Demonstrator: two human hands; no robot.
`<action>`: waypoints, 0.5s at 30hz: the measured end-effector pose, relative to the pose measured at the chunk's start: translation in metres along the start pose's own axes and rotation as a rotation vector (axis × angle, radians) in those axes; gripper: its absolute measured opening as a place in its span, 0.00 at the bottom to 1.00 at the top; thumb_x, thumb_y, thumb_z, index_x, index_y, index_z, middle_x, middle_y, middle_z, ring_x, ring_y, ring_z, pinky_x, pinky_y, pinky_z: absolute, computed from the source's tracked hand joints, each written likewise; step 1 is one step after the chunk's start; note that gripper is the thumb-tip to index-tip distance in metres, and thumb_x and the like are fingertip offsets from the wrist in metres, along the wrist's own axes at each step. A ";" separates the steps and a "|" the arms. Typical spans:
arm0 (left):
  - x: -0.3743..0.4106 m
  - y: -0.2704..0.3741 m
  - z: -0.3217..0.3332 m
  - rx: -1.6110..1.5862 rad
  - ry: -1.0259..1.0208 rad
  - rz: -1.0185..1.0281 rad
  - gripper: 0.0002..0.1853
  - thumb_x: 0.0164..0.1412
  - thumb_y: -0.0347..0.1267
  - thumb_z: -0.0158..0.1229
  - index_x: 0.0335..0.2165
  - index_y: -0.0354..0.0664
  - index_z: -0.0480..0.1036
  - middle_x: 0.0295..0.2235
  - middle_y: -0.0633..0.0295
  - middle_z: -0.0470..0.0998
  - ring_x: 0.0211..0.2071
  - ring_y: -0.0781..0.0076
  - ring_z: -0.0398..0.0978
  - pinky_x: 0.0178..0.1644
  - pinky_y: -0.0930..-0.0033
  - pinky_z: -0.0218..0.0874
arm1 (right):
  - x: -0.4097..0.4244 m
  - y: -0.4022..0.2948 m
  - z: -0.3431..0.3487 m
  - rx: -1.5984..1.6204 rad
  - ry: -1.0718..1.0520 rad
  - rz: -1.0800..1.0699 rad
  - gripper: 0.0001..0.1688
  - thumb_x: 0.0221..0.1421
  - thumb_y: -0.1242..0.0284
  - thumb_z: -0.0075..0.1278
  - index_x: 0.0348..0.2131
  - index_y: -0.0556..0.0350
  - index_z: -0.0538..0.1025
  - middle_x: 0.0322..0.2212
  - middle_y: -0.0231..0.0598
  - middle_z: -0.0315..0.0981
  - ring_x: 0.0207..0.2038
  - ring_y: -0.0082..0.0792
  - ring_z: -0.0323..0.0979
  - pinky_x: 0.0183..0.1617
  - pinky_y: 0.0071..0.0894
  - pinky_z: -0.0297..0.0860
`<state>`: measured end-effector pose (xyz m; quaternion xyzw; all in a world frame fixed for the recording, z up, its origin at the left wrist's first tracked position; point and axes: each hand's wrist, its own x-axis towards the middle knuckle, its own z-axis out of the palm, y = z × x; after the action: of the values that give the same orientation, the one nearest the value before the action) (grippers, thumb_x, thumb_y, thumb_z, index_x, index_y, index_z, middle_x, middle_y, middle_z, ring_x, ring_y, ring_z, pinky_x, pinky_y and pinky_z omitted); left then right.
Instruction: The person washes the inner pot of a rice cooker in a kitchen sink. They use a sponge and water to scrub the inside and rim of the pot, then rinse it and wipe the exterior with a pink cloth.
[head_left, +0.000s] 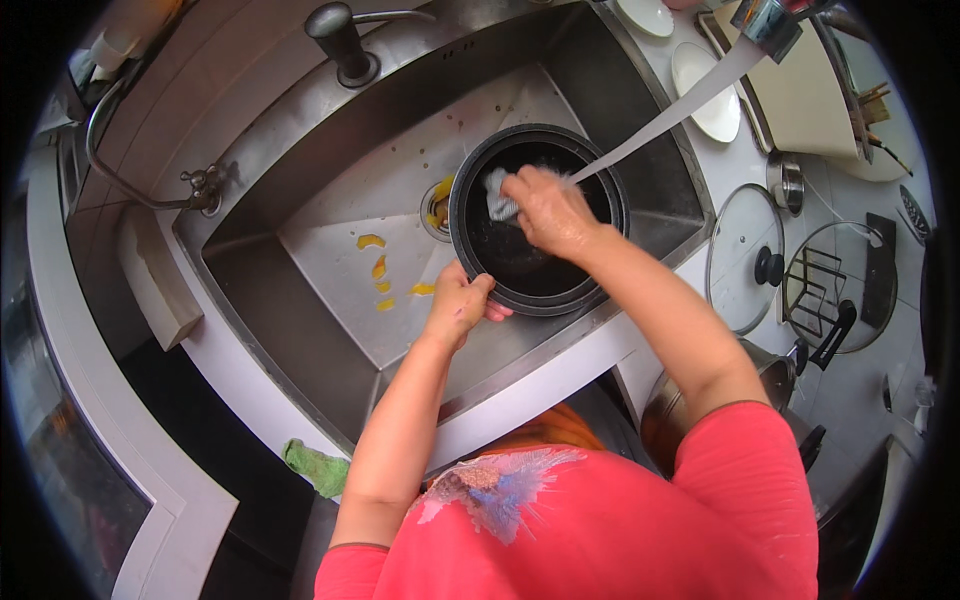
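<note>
A round black pot (517, 270) is held over the stainless steel sink (322, 277), its open top facing me. My left hand (461, 300) grips the near left part of its rim, thumb on top and fingers underneath. Inside the pot, my right hand (547, 210) holds a whitish cloth (499, 196) against the inner wall. Water (675, 112) streams from the faucet (769, 30) at the upper right and reaches the pot beside my right hand. The drain (435, 214) shows partly past the pot's left edge.
Yellow-orange scraps (380, 266) lie on the sink floor. A soap dispenser (345, 45) and a thin curved tap (199, 191) rise behind the sink. White plates (705, 90), a glass lid (739, 259) and a metal pot (667, 420) stand right. A green cloth (319, 466) hangs over the front edge.
</note>
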<state>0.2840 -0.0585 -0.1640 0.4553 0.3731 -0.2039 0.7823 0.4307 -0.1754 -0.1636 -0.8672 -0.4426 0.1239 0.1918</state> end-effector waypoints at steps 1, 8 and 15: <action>-0.001 0.001 0.001 0.010 -0.002 0.001 0.12 0.54 0.22 0.41 0.39 0.31 0.61 0.25 0.51 0.75 0.17 0.64 0.75 0.17 0.73 0.67 | 0.007 0.005 -0.010 -0.012 0.068 -0.083 0.15 0.38 0.82 0.48 0.31 0.54 0.68 0.26 0.44 0.64 0.33 0.47 0.67 0.35 0.43 0.65; -0.003 0.000 0.010 0.007 0.011 0.085 0.12 0.54 0.21 0.41 0.39 0.30 0.60 0.25 0.49 0.75 0.17 0.62 0.75 0.18 0.72 0.69 | 0.042 0.074 -0.042 -0.307 -0.109 0.087 0.14 0.41 0.75 0.53 0.32 0.58 0.71 0.31 0.49 0.67 0.34 0.52 0.70 0.36 0.47 0.68; -0.004 -0.003 0.006 -0.004 0.006 0.070 0.13 0.54 0.22 0.40 0.40 0.29 0.59 0.25 0.48 0.75 0.18 0.62 0.75 0.18 0.72 0.69 | -0.039 0.142 -0.054 0.333 -0.541 0.634 0.19 0.46 0.68 0.50 0.38 0.62 0.74 0.31 0.44 0.74 0.36 0.31 0.71 0.42 0.31 0.66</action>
<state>0.2815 -0.0648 -0.1606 0.4670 0.3597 -0.1742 0.7888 0.5313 -0.2947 -0.1757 -0.8536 -0.1632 0.4685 0.1587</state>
